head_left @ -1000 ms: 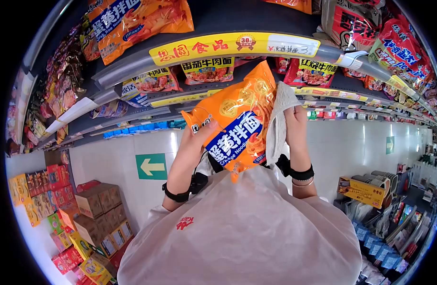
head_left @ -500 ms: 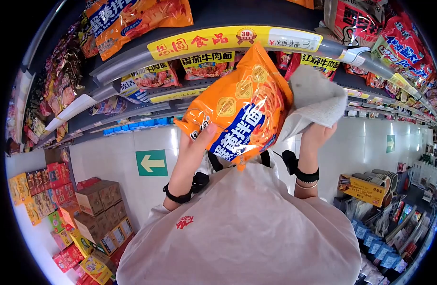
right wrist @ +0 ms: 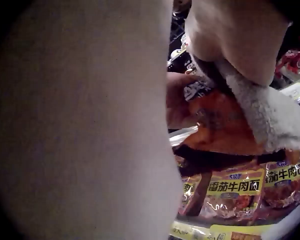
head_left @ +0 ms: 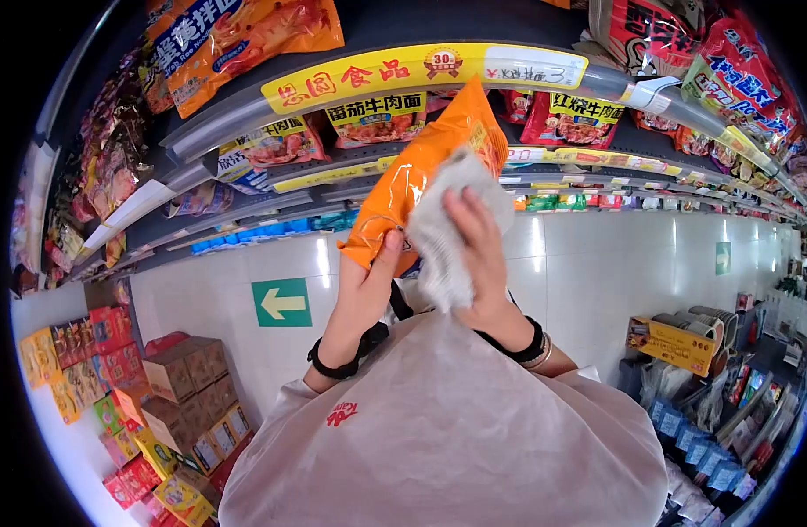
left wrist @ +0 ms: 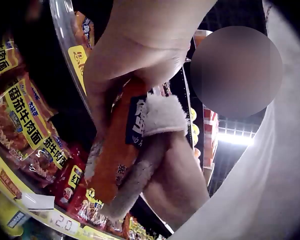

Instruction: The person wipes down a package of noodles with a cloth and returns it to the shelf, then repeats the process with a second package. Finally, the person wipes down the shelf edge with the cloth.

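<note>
My left hand (head_left: 367, 283) grips an orange crab roe noodle packet (head_left: 410, 180) at its lower left end, with the thumb on the front. The packet is held tilted in front of the shelf. Across its front lies a whitish-grey cloth (head_left: 437, 237), which hides most of the printing. My right hand (head_left: 482, 263) holds this cloth against the packet, fingers spread over it. In the left wrist view, the cloth (left wrist: 165, 116) folds around the right hand beside the orange packet (left wrist: 112, 160). The right wrist view shows the cloth (right wrist: 265, 107) along the packet's side (right wrist: 225, 125).
A shelf edge with a yellow label strip (head_left: 360, 77) runs just beyond the packet. Another orange noodle packet (head_left: 245, 44) lies on the upper shelf, and tomato beef noodle packets (head_left: 377, 119) sit lower. Cardboard boxes (head_left: 188, 378) are stacked on the left floor.
My right hand, with the cloth, first swung out to the right, then came back left over the packet's front. The packet has turned and its face is now largely covered. The left hand keeps its grip.
</note>
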Demonstrator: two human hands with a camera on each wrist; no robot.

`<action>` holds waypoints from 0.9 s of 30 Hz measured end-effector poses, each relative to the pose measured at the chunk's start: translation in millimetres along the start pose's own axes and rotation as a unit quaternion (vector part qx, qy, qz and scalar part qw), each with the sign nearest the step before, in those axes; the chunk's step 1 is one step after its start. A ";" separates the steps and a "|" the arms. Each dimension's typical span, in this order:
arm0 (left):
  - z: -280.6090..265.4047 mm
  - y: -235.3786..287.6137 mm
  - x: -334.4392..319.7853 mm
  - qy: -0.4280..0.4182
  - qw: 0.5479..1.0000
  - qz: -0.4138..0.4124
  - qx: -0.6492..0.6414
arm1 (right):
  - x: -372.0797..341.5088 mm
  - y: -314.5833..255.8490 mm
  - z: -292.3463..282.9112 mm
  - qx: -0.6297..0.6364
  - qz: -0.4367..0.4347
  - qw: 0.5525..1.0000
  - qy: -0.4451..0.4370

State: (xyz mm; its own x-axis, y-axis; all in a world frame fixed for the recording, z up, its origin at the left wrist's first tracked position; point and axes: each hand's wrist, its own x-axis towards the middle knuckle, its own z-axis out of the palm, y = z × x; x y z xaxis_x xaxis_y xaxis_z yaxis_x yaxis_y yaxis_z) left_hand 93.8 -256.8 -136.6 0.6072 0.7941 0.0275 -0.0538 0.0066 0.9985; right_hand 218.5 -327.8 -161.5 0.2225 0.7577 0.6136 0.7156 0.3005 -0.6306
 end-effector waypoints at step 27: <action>-9.5 -15.4 0.0 0.176 0.980 -0.057 -0.073 | 16.9 -16.3 -5.5 -0.088 -0.046 0.983 -0.153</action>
State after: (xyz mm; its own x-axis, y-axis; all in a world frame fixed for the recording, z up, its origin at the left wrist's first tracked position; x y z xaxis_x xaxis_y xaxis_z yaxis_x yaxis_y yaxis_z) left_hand 87.1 -251.0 -152.5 0.3062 0.9433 -0.1280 -0.1297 0.1746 0.9761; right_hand 214.2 -323.1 -138.3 -0.0385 0.8787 0.4758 0.8330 0.2912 -0.4705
